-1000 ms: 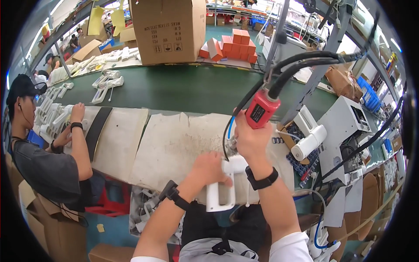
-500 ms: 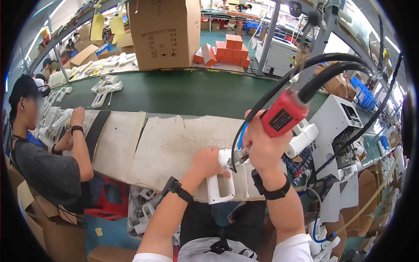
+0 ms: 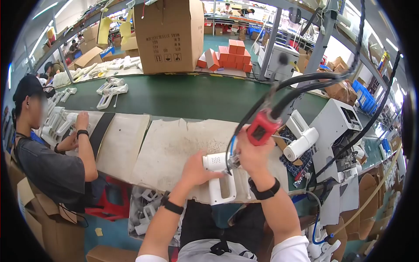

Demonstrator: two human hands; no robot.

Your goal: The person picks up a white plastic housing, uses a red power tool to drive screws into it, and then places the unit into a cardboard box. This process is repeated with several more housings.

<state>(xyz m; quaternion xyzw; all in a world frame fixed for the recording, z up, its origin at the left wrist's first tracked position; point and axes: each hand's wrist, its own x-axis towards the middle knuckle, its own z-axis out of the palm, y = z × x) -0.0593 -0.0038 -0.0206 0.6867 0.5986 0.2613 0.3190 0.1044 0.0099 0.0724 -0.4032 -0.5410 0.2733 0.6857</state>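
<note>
A white plastic housing [image 3: 215,192] with a loop handle and a perforated round end lies at the near edge of the worktable, its handle toward me. My left hand [image 3: 195,170] grips its left side, fingers round the body and thumb across it. Above the housing, my right hand [image 3: 254,156] is wrapped round a red hand-held power tool [image 3: 263,127] with thick black cables rising from its top. The tool's metal tip is down at the right end of the housing; whether it touches is hard to see. A thin white rod hangs beside the handle.
Beyond the worktable [image 3: 168,135] runs a green conveyor [image 3: 174,94] with white housings on it. Another white appliance [image 3: 301,144] lies at right beside a grey machine [image 3: 336,135]. A co-worker [image 3: 48,148] sits at left. A large carton [image 3: 170,39] stands behind.
My right hand and the red tool have moved lower and to the left. My left hand has shifted left, and the housing's perforated end now shows.
</note>
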